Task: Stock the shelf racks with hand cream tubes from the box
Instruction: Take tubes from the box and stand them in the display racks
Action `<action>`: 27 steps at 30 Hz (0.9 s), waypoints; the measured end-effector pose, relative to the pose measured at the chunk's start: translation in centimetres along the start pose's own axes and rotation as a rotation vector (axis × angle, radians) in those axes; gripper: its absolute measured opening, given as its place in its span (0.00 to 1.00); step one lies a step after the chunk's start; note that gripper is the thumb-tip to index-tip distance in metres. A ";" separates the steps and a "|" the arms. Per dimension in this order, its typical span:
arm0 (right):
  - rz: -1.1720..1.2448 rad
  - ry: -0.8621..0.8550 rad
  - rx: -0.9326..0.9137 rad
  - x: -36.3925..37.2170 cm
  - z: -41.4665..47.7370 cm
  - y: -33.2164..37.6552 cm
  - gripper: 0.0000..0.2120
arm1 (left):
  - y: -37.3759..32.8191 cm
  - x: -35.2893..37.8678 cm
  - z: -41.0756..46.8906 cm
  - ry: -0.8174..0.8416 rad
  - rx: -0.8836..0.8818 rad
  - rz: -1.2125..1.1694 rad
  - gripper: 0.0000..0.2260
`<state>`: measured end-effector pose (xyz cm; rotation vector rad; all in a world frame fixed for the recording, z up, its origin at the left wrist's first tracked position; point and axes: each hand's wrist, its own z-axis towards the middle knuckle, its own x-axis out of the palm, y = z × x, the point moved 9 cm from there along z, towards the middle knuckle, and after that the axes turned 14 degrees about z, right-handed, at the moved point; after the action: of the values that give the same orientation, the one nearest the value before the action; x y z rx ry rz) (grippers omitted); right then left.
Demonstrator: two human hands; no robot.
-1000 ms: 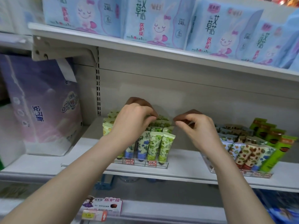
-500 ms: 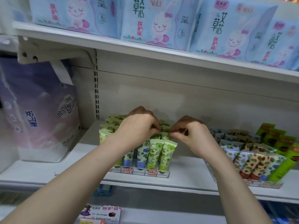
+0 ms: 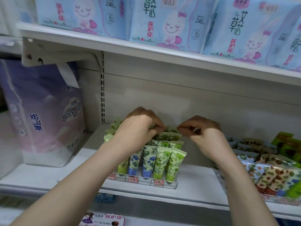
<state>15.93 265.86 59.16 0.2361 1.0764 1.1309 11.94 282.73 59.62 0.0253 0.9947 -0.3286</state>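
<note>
A clear rack (image 3: 143, 181) on the white shelf (image 3: 192, 188) holds rows of upright hand cream tubes (image 3: 162, 159), green and blue patterned. My left hand (image 3: 138, 129) is curled over the back rows, its fingertips pinching the crimped top of a green tube (image 3: 164, 136) there. My right hand (image 3: 200, 132) is curled beside it at the rack's back right, fingertips pinched together at the same row; what it grips is too small to tell. The supply box is out of view.
A second rack (image 3: 267, 175) of orange, brown and green tubes stands at the right. A large purple tissue pack (image 3: 40, 115) sits at the left. Blue packs (image 3: 166, 22) line the upper shelf, whose edge overhangs my hands. A bracket (image 3: 53, 53) juts out upper left.
Both hands have dropped slightly toward the back rows and drawn closer to the tubes. The view has tilted so the rack sits lower in frame.
</note>
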 end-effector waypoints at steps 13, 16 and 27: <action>-0.109 0.211 -0.010 3.4 2.7 0.7 0.04 | 2.1 0.3 0.6 0.060 -0.048 -0.037 0.06; -0.187 0.265 -0.017 4.2 3.2 1.1 0.04 | 2.2 0.6 1.1 0.113 -0.068 0.015 0.06; -0.214 0.270 0.024 5.2 2.8 0.4 0.03 | 2.4 3.1 1.7 0.322 -0.103 0.151 0.07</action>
<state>18.03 271.27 57.85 -0.0156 1.3206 0.9747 15.58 283.86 57.66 0.0608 1.3197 -0.1360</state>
